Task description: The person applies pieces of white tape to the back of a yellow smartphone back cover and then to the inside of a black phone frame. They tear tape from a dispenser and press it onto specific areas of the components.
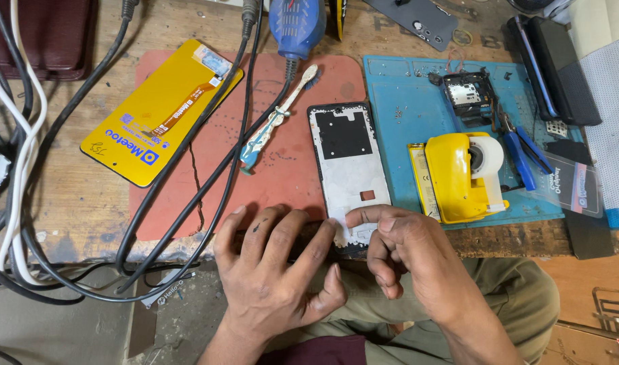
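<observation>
Head view: left hand is lying flat, fingers spread, pressing the bottom end of a phone frame at the counter edge. Right hand is pinching w/ thumb & forefinger at the frame's lower edge; can't tell what it's gripping. Best to be holding the frame steady and pinching gently. Frame is lying face-up on red mat, black rim, silver inner plate. Yellow tape dispenser is sitting nearby.
</observation>
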Tool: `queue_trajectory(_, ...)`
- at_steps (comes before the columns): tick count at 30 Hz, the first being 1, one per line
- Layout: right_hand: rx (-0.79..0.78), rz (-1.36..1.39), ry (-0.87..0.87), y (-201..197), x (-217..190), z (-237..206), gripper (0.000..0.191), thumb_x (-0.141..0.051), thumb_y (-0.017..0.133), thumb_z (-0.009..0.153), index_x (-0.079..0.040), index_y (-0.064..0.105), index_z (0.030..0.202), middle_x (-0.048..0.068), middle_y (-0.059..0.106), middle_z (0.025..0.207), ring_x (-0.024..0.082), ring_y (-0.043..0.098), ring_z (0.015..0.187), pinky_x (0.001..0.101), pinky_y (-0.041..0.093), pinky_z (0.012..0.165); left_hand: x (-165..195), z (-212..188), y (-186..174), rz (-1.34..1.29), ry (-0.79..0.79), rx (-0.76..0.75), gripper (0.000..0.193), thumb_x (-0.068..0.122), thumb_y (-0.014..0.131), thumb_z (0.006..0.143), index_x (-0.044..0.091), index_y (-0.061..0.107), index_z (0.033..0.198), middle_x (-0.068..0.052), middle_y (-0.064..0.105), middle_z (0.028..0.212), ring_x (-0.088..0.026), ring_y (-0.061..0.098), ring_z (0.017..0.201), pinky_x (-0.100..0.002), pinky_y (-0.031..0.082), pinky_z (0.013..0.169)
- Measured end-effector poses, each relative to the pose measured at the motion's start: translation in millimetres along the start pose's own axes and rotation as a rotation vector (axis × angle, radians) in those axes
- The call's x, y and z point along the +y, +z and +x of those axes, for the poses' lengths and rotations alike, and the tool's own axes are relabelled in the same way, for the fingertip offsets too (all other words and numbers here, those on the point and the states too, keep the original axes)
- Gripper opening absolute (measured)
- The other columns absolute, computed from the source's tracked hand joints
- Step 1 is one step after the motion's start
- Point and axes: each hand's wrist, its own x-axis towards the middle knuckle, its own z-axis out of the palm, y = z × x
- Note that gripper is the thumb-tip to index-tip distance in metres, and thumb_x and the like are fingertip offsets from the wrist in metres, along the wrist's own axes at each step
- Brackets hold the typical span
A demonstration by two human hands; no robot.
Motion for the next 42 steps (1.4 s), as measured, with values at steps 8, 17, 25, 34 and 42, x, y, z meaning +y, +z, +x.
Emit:
queue_trajectory(8,-0.002,-0.101,-0.043,3.9,-8.9,-4.2,0.06,-0.038,0.039,0.093,0.005,0.07,0.122,0.005,0.049,0.05,0.015,0.042,0.04,0.0307,0.039,0.042,-5.3,12.7,-4.3,0.058,0.089,-0.085,0.041,0.045,0.065,0.082,0.02,0.075,0.113,-0.006,0.065,0.118,-0.029,0.061,0.115,-0.055,0.033,0.111)
queue_trajectory(17,0.027,-0.202,-0.119,-13.4,-3.3,-18.5,0.061,-0.042,0.042,0.1,0.001,0.068,0.135,0.005,0.052,0.054,0.014,0.044,0.053,0.0319,0.042,0.05,-8.1,12.7,-2.4,0.076,0.118,-0.073,0.037,0.044,0.066,0.083,0.021,0.074,0.111,-0.005,0.066,0.123,-0.029,0.062,0.118,-0.057,0.031,0.113)
queue_trajectory(25,0.116,-0.303,-0.167,-13.8,24.7,-36.3,0.048,-0.019,0.057,0.098,-0.005,0.066,0.143,0.002,0.055,0.074,0.01,0.049,0.067,0.0257,0.046,0.057,-7.1,13.6,-2.2,0.065,0.056,-0.101,0.053,0.053,0.068,0.082,0.014,0.074,0.116,-0.011,0.064,0.121,-0.033,0.059,0.117,-0.058,0.031,0.11)
queue_trajectory(34,0.184,-0.484,-0.18,-9.5,24.4,-34.9,0.048,-0.014,0.059,0.097,-0.012,0.069,0.143,0.001,0.059,0.074,0.008,0.047,0.064,0.025,0.046,0.055,-12.5,6.9,-6.1,0.068,0.215,-0.107,0.038,0.045,0.072,0.095,0.022,0.074,0.125,-0.003,0.06,0.125,-0.027,0.058,0.127,-0.055,0.031,0.119)
queue_trajectory(42,0.117,-0.331,-0.17,-8.1,16.2,-31.1,0.048,-0.017,0.056,0.093,-0.007,0.068,0.138,0.001,0.059,0.071,0.009,0.052,0.061,0.0256,0.049,0.056,-11.8,15.1,-5.2,0.116,0.158,-0.148,0.05,0.05,0.071,0.093,0.016,0.074,0.129,-0.011,0.06,0.131,-0.033,0.056,0.127,-0.059,0.027,0.116)
